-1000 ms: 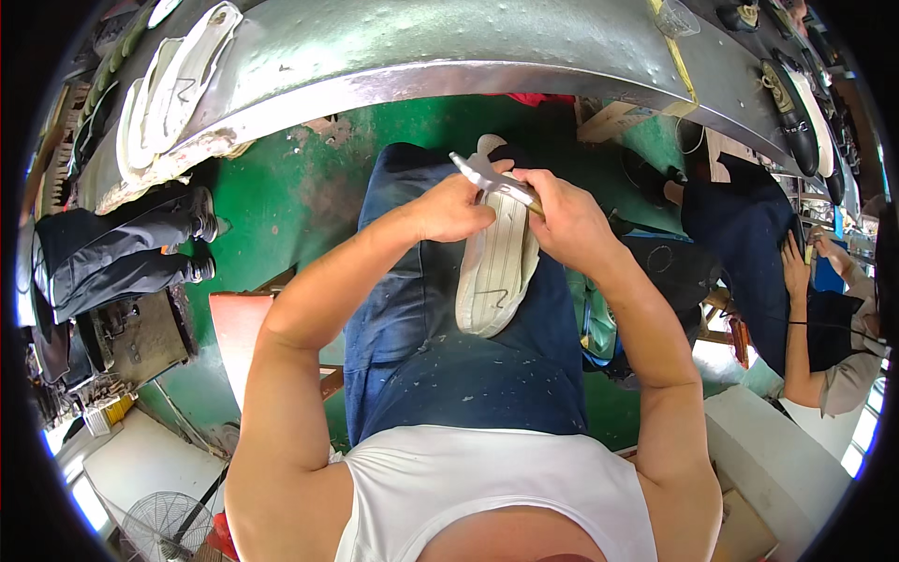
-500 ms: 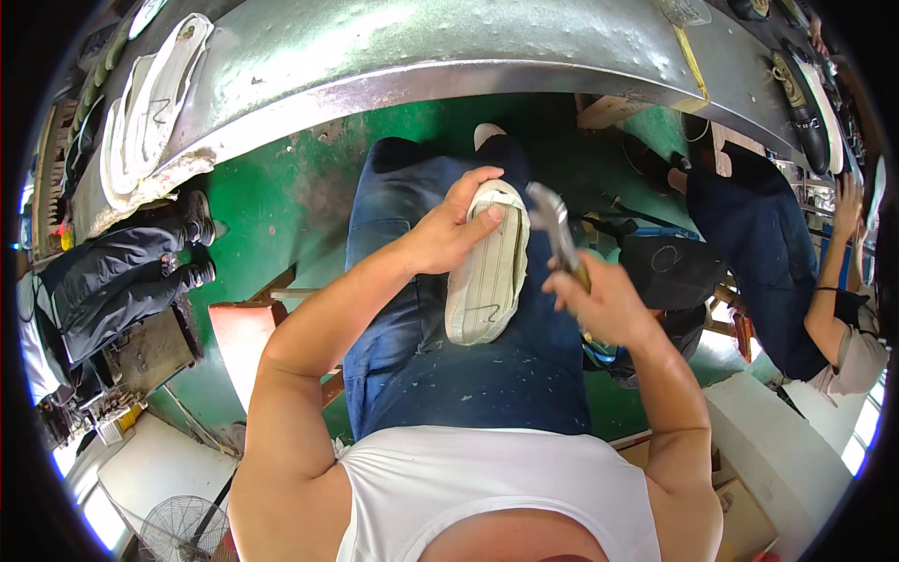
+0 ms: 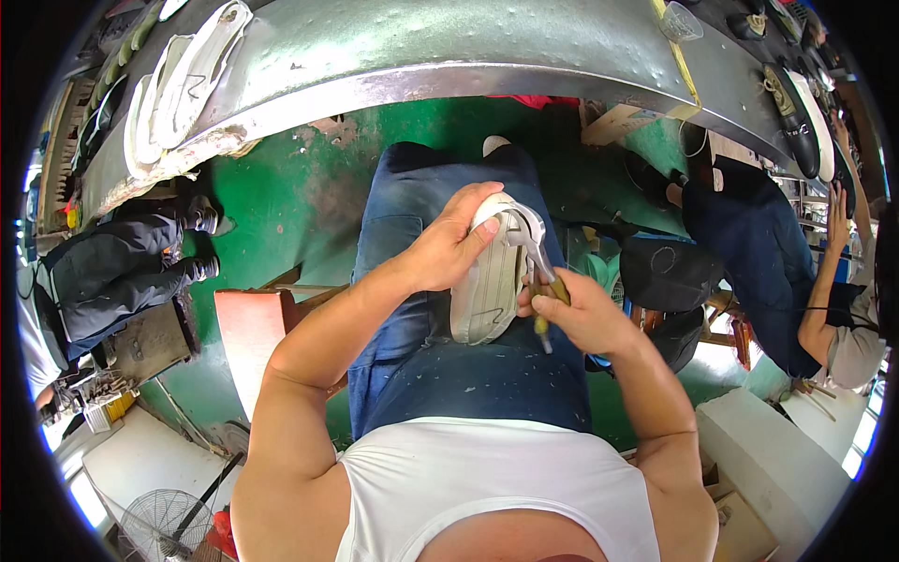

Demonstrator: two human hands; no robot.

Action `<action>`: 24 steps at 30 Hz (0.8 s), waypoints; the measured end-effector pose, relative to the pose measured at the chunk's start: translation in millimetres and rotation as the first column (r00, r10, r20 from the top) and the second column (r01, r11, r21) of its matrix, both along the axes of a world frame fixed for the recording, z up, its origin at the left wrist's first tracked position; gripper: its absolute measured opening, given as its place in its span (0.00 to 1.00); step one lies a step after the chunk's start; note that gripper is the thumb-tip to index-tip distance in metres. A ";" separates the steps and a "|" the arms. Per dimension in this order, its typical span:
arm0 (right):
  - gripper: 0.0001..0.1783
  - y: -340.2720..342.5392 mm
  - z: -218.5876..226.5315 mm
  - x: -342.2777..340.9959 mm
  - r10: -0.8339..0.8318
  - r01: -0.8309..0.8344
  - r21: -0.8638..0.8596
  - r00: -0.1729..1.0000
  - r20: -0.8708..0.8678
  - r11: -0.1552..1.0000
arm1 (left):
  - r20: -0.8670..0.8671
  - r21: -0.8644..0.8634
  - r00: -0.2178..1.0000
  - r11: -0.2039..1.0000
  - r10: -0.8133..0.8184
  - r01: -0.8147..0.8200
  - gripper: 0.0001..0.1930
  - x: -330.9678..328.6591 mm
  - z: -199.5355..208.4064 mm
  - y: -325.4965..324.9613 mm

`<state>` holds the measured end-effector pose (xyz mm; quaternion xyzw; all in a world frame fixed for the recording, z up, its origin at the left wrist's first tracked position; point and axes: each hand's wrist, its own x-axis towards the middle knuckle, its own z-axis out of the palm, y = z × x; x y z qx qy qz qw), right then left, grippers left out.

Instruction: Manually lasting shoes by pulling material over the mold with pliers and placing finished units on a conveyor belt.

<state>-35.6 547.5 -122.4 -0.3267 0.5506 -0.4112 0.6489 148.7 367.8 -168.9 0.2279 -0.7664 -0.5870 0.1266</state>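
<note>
Left hand grips shoe; right hand holds pliers.

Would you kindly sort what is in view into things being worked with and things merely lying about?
In use:
left hand
white shoe
right hand
metal pliers

Lying about:
white soles on the bench
dark shoes on the bench
fan

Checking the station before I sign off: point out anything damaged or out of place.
The green floor is worn to bare patches below the metal bench edge. Both hands work normally: left hand steadies the white shoe, right hand grips pincers.
</note>
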 end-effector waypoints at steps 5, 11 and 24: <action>0.12 -12.6 -0.9 -0.4 0.135 -0.089 0.171 0.951 -0.277 0.981 | -0.004 0.179 0.999 0.983 0.052 -0.050 0.24 1.8 -9.7 -3.7; 0.12 -4.3 -35.6 11.6 -0.025 0.012 -0.026 0.835 -0.550 1.000 | -0.091 0.442 0.990 0.886 -0.110 0.139 0.29 -2.0 -18.2 -25.7; 0.12 -9.3 13.5 -41.0 0.262 -0.175 0.307 0.927 -0.270 0.935 | 0.179 0.554 0.980 0.814 0.089 -0.175 0.24 -39.5 -28.9 -13.1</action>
